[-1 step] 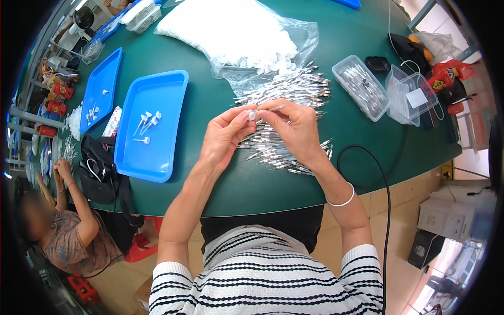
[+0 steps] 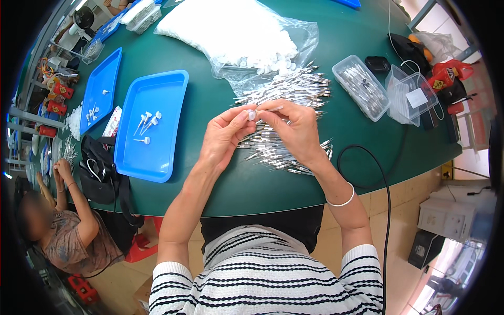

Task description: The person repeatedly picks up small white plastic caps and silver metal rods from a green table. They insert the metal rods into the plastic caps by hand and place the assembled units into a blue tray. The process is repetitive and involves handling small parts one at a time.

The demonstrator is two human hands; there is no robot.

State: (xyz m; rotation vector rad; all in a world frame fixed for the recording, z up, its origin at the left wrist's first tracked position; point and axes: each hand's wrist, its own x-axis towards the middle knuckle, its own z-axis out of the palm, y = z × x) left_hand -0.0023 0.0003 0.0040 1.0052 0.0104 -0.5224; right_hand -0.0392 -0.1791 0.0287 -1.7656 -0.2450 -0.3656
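Note:
Between thumb and fingertips, my left hand (image 2: 224, 135) pinches a small white plastic cap (image 2: 251, 114). Close against it, my right hand (image 2: 297, 131) grips a thin metal-and-white rod (image 2: 275, 108), its end at the cap; whether the two are joined is hidden by my fingers. Both hands hover over a heap of slim silvery rods (image 2: 286, 152). Beyond the heap, a clear plastic bag (image 2: 210, 26) spills many white caps (image 2: 281, 58). On my left, a blue tray (image 2: 149, 165) holds several rods with white caps on their ends (image 2: 151, 123).
A second blue tray (image 2: 107, 79) and a black bag (image 2: 100, 181) lie farther left, near a seated person (image 2: 71, 236). On the right are a clear box of rods (image 2: 362, 86), a clear container (image 2: 412, 94) and a black cable (image 2: 387, 226) over the table edge.

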